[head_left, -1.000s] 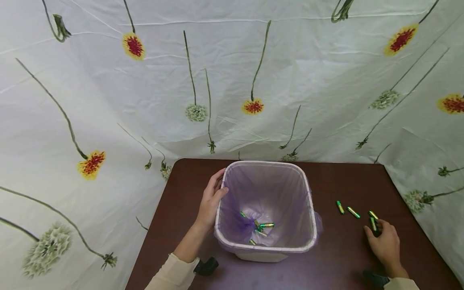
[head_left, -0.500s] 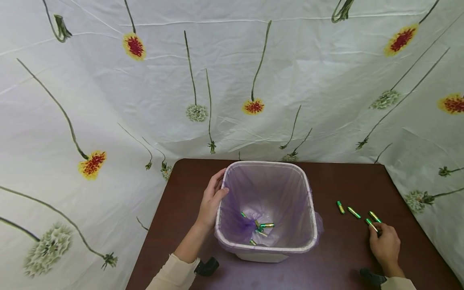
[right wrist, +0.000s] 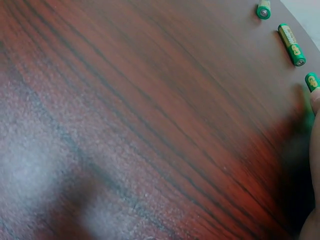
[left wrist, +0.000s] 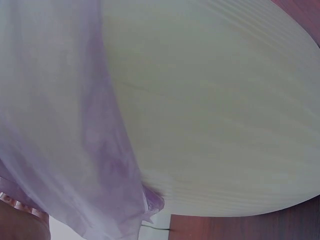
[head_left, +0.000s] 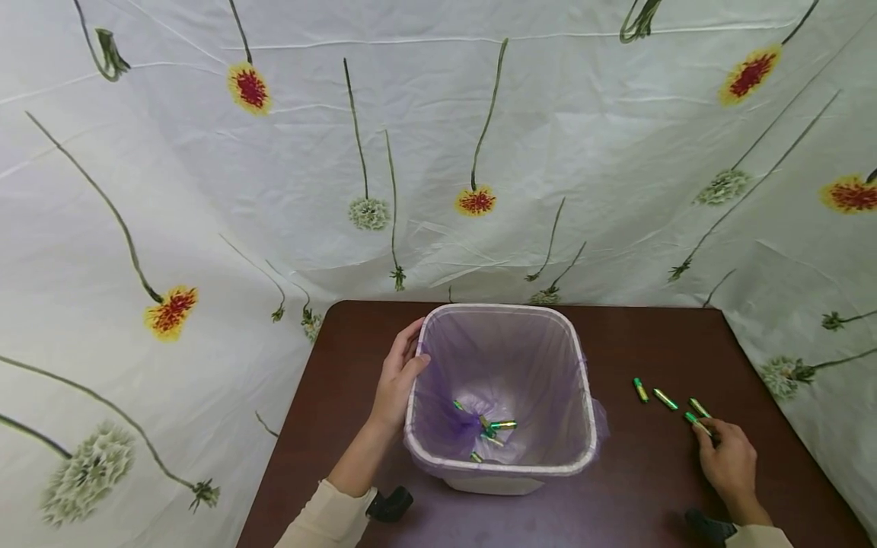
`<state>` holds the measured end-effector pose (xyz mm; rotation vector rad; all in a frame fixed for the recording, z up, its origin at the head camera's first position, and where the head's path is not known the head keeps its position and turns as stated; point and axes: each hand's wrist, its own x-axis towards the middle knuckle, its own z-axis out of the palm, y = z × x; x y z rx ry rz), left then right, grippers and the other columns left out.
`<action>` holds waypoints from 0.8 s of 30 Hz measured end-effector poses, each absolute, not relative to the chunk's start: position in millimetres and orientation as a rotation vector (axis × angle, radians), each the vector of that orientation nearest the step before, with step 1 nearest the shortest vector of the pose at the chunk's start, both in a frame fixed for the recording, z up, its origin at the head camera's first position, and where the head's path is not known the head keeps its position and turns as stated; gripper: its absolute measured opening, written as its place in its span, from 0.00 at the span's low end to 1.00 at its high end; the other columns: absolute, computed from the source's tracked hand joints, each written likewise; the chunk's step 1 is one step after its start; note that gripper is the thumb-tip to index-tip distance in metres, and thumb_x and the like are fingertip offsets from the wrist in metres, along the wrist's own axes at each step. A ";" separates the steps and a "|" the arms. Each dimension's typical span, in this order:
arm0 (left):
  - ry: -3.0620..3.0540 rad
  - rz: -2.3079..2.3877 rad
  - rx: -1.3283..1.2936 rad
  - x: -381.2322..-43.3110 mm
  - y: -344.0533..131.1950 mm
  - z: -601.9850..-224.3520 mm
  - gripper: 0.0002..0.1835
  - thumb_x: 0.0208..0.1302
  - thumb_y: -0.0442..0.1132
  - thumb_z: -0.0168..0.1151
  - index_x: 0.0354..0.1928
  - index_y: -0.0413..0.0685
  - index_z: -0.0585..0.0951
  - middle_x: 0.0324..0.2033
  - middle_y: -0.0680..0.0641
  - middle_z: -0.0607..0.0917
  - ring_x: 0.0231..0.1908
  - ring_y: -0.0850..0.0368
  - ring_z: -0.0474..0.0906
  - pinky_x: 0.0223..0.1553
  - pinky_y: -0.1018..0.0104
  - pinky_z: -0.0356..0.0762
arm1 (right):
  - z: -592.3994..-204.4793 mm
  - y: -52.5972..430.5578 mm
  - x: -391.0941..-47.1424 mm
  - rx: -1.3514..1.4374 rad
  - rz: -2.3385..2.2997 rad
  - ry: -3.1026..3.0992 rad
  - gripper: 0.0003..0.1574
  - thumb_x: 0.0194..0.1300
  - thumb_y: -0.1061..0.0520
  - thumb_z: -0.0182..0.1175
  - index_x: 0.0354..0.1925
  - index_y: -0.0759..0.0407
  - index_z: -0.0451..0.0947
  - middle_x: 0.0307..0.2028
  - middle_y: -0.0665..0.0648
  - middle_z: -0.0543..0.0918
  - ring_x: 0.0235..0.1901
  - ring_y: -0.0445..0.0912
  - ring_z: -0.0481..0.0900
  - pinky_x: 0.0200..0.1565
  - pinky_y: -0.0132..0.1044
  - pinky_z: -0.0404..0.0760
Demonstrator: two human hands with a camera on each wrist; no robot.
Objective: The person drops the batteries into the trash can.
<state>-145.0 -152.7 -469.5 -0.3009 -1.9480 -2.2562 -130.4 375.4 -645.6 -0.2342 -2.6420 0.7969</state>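
Observation:
A trash bin (head_left: 502, 469) with a thin purple liner (head_left: 548, 396) stands on the table. My left hand (head_left: 393, 388) holds its left rim, thumb over the edge and fingers on the outside. Several green-and-gold batteries (head_left: 504, 425) lie at the bottom of the bin. On the right, my right hand (head_left: 730, 460) pinches one battery (head_left: 694, 420) between thumb and fingers, low over the table. Just beyond it lies another battery (head_left: 700, 408). Two more, a battery (head_left: 665, 399) and a battery (head_left: 640, 390), lie to the left. The right wrist view shows the thumb against the battery (right wrist: 312, 80).
The dark wood table (head_left: 658, 342) extends behind and right of the bin. A white cloth with printed flowers (head_left: 438, 152) hangs around the table's back and sides. The bin's pale outer wall (left wrist: 215, 110) fills most of the left wrist view.
My right hand's fingers have closed in on the battery, and its far end has swung left. The left hand and the bin stay put. The head view has shifted slightly.

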 end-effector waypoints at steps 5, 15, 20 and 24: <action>-1.949 -2.259 -0.309 -144.9 -153.4 -469.8 0.31 0.71 0.28 0.48 0.76 0.37 0.62 0.73 0.37 0.67 0.70 0.42 0.64 0.64 0.66 0.69 | -643.0 378.0 -129.6 -0.232 0.784 -2.629 0.11 0.69 0.67 0.62 0.47 0.76 0.79 0.42 0.77 0.79 0.45 0.69 0.75 0.51 0.66 0.67; -1.940 -2.262 -0.308 -145.2 -153.6 -469.4 0.31 0.72 0.28 0.48 0.76 0.36 0.62 0.73 0.37 0.67 0.71 0.43 0.64 0.64 0.66 0.68 | -633.5 381.6 -133.0 -0.255 0.776 -2.644 0.11 0.70 0.66 0.62 0.48 0.75 0.79 0.41 0.75 0.79 0.43 0.68 0.76 0.49 0.66 0.67; -1.936 -2.265 -0.295 -145.2 -153.4 -469.3 0.31 0.72 0.28 0.48 0.76 0.36 0.63 0.73 0.38 0.67 0.71 0.43 0.64 0.64 0.66 0.68 | -626.5 378.0 -137.6 -0.155 0.782 -2.625 0.11 0.70 0.67 0.63 0.48 0.74 0.81 0.42 0.75 0.79 0.42 0.67 0.76 0.46 0.66 0.68; -1.937 -2.275 -0.290 -144.8 -152.8 -469.5 0.31 0.71 0.29 0.48 0.76 0.36 0.63 0.73 0.38 0.67 0.71 0.43 0.64 0.64 0.66 0.69 | -620.2 374.1 -142.1 -0.057 0.786 -2.597 0.11 0.70 0.66 0.63 0.48 0.72 0.82 0.42 0.74 0.80 0.41 0.66 0.77 0.44 0.66 0.69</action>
